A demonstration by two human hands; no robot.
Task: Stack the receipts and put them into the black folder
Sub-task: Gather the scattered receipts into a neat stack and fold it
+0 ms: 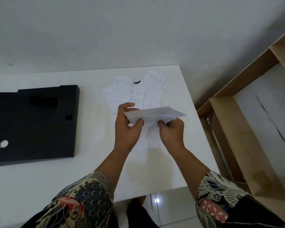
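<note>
A thin bundle of white receipts (156,113) is held level above the table, lying left to right. My left hand (127,127) pinches its left end and my right hand (171,130) grips its lower right edge. Several more receipts (138,91) lie spread on the white table (72,178) just beyond my hands, and some lie under them. The black folder (33,122) lies flat on the table at the left, well apart from both hands, with a round hole near its left edge.
A wooden shelf unit (247,129) stands close to the table's right edge. A white wall rises behind the table. The tiled floor (169,204) shows below the table's near edge, between my patterned sleeves.
</note>
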